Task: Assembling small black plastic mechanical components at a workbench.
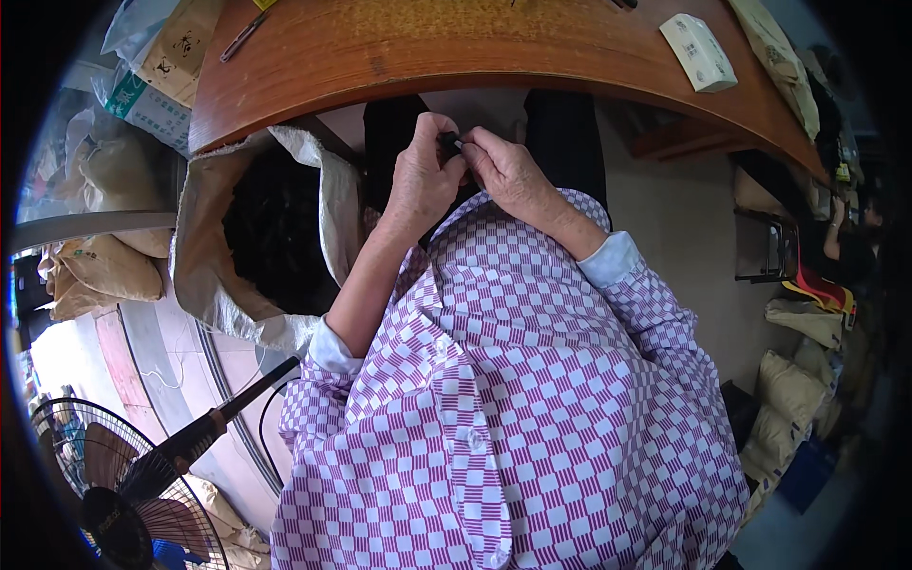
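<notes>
My left hand is closed around a small black part, which sticks out between thumb and forefinger. Its exact kind is too small to make out. Close against it, the fingertips of my right hand are pinched together, and a tiny pale tip shows where the two hands meet. Whatever the right fingers grip is mostly hidden. Both hands are above my lap, just short of the table edge. Beside my left forearm stands an open white woven sack with a mass of black pieces inside.
A brown wooden table curves across the front, bearing a tissue pack and a pen. A standing fan is at lower left. Filled sacks line the right side, where another person is partly visible.
</notes>
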Demonstrator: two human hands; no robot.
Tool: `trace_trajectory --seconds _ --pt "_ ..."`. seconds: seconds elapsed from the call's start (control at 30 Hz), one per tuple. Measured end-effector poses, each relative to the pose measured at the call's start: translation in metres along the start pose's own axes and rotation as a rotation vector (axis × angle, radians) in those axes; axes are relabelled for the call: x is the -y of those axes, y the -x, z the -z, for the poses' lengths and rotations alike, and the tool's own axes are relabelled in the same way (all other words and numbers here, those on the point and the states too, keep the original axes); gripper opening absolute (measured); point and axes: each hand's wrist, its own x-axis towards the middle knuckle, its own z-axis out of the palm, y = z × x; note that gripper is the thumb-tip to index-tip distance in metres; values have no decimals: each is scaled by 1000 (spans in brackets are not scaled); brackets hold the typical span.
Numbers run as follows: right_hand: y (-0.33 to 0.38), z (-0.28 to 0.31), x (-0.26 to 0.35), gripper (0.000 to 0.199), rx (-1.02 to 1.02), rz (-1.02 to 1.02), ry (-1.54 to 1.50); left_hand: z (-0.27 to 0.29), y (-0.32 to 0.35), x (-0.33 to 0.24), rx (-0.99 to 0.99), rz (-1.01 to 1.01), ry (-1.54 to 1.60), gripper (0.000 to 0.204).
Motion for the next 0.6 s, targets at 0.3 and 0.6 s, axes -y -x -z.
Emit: trace_trajectory --seconds 0.3,0.6 --pt "-6 -10 -14 15 -144 162 11 -7 2 10 -188 -99 -268 32" --pt "3 7 -6 16 -95 -131 -498 6 0 -26 -69 258 939 18"
